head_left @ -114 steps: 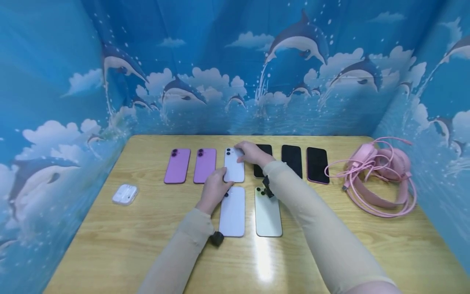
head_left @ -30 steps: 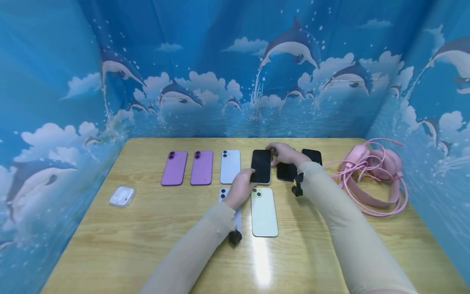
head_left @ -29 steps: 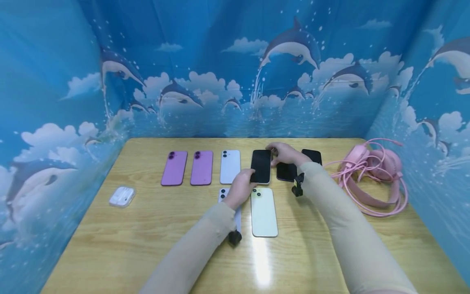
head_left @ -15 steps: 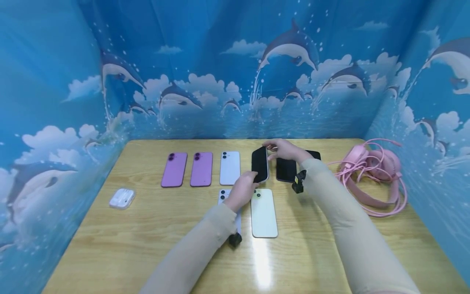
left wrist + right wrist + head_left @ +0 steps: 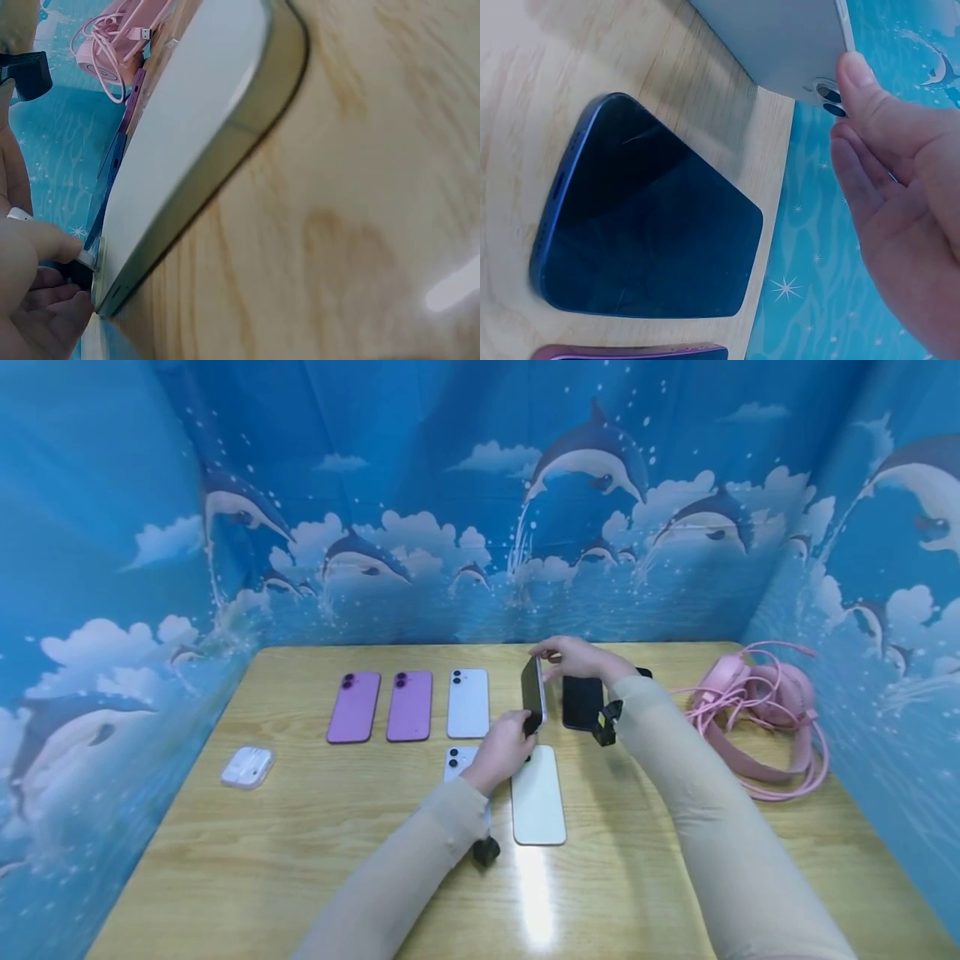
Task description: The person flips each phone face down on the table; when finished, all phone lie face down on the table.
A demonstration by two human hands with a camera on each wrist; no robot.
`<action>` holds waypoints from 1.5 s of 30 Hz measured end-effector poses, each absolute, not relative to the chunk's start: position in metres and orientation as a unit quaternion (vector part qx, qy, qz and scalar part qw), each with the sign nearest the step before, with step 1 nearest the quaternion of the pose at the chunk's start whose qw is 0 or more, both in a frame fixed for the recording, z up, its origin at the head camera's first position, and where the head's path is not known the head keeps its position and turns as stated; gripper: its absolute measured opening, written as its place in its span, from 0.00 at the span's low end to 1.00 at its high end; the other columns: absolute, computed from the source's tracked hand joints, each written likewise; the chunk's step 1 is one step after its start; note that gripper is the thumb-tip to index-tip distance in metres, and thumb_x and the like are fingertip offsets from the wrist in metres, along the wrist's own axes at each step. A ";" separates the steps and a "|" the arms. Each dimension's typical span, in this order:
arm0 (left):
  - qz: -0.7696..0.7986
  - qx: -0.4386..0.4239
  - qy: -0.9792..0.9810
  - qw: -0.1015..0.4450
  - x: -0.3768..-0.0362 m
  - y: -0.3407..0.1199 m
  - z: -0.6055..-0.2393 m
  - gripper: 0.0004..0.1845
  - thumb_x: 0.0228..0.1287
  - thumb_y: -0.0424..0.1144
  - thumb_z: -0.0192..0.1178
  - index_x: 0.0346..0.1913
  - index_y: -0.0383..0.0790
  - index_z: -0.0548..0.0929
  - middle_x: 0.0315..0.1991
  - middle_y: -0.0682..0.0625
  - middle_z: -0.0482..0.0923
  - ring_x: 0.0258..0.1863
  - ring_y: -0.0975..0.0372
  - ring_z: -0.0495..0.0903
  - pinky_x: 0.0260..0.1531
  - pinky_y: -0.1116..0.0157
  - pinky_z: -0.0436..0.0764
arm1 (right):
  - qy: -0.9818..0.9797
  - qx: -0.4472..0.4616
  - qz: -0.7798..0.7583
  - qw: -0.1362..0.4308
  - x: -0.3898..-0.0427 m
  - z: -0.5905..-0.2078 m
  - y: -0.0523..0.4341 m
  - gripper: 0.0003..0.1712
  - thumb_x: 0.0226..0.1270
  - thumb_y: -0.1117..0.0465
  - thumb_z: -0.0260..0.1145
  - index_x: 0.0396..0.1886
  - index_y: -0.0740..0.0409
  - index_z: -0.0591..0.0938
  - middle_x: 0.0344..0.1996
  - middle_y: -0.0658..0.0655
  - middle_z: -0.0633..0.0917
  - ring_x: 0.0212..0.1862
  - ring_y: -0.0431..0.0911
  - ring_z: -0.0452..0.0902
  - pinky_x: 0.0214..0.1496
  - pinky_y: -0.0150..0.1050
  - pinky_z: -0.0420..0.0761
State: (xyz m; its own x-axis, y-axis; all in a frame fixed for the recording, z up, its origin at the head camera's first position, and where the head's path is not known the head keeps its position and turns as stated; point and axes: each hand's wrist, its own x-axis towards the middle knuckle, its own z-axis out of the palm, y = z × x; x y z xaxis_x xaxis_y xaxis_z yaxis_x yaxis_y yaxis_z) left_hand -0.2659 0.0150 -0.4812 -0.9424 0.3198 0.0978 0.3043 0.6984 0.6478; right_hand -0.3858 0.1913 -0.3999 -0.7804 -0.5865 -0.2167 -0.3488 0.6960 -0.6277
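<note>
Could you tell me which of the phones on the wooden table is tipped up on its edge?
The black-screened phone gripped at its ends by the left hand and right hand; the others lie flat.

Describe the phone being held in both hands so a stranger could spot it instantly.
Find the far row of phones on the wooden table. Fourth from the left, the held phone is tipped up on its edge between the left hand and right hand. Its neighbours all lie flat.

left hand (image 5: 507,748) pinching, right hand (image 5: 576,659) pinching

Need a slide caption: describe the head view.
Both hands tip a phone onto its edge among phones on a wooden table.
</note>
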 end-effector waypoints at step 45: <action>0.287 0.221 0.930 -0.063 -0.271 -0.015 -0.469 0.45 0.52 0.41 0.72 0.71 0.39 0.61 0.71 0.45 0.60 0.68 0.56 0.62 0.66 0.59 0.65 | 0.901 -0.197 -0.343 0.179 -0.387 -0.451 0.172 0.37 0.66 0.56 0.65 0.70 0.61 0.63 0.65 0.62 0.69 0.66 0.54 0.64 0.67 0.48 0.67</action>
